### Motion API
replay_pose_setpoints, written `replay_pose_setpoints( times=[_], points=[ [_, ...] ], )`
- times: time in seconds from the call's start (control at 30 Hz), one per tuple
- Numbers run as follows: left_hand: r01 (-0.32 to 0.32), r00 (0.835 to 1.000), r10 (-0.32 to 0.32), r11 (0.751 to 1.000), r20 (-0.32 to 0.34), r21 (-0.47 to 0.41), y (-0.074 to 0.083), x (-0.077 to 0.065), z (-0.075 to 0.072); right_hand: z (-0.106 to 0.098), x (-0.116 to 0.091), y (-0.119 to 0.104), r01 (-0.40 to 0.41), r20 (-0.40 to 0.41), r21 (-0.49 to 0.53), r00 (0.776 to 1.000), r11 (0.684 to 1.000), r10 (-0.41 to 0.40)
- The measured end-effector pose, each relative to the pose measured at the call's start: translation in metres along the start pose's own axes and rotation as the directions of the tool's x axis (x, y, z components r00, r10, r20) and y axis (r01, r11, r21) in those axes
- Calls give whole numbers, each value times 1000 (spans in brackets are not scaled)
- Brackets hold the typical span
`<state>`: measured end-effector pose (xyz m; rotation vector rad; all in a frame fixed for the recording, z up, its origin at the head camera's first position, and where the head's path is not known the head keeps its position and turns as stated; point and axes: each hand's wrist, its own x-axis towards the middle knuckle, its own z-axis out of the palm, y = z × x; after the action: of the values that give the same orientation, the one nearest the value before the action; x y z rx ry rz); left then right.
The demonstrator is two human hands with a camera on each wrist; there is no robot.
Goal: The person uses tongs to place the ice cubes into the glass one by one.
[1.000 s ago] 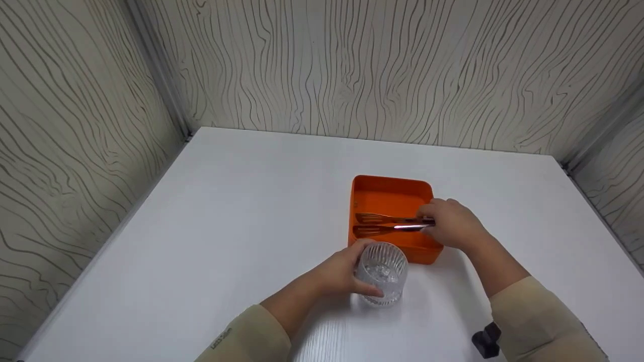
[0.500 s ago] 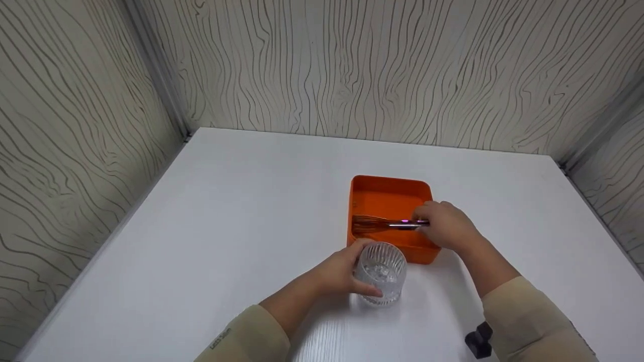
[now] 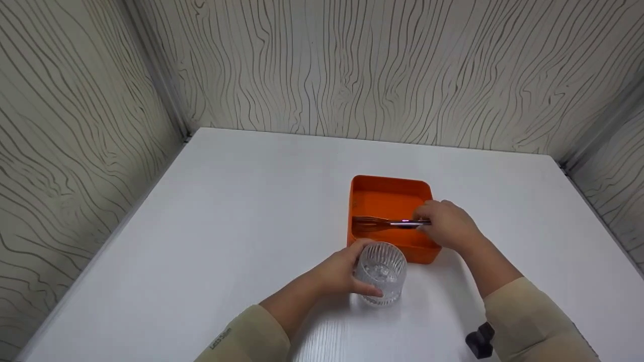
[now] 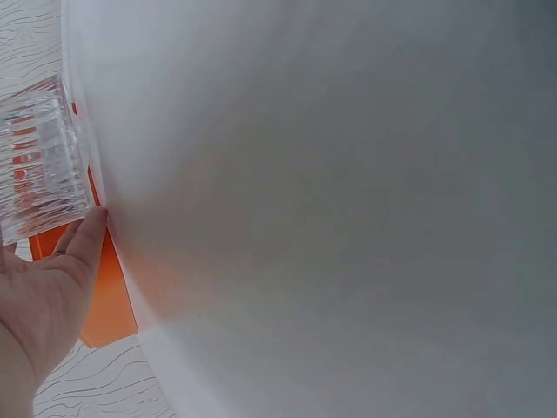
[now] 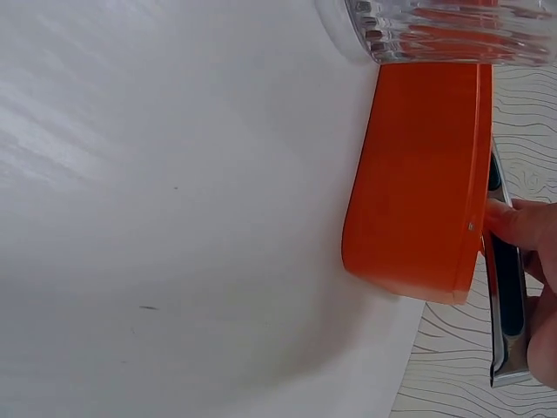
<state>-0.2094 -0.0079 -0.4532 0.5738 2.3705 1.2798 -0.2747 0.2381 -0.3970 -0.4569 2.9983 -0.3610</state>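
Observation:
My left hand holds a clear ribbed glass from its left side, thumb at the front and fingers behind. The glass stands upright on the table, close before an orange rectangular container. My right hand grips metal tongs by the handle end, over the container's right rim. The slotted heads of the tongs reach inside toward the left wall, squeezed close together. In the right wrist view, dark inlays show along the handle of the tongs, and the thumb presses on its side.
All of this is on a white table. Wood-grain patterned panels rise behind it and at both sides. A small black object shows beside the right sleeve.
The two arms of the tongs have come together from a spread position, and the right hand has shifted slightly left. The left hand and glass have stayed in place.

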Motion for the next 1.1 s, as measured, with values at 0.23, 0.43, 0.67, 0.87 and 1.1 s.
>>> replay_pose_setpoints(
  times=[0.23,0.43,0.67,0.87,1.1],
  points=[
    [11,1000,-11,1000,1,-3,1,0,0,-15,-2,4,-8,13,23,1000,1000,8],
    [-3,1000,3,1000,-1,2,-1,1,1,-34,-9,7,6,16,56,1000,998,-7],
    [-7,1000,7,1000,-3,2,-2,1,1,-56,-24,8,47,11,86,999,995,-48],
    [6,1000,-6,1000,-5,-13,-2,1,1,-68,-37,9,84,0,138,996,987,-85],
    [-19,1000,19,1000,2,24,-2,1,0,-75,-53,8,180,-22,125,984,976,-178]
  ],
)
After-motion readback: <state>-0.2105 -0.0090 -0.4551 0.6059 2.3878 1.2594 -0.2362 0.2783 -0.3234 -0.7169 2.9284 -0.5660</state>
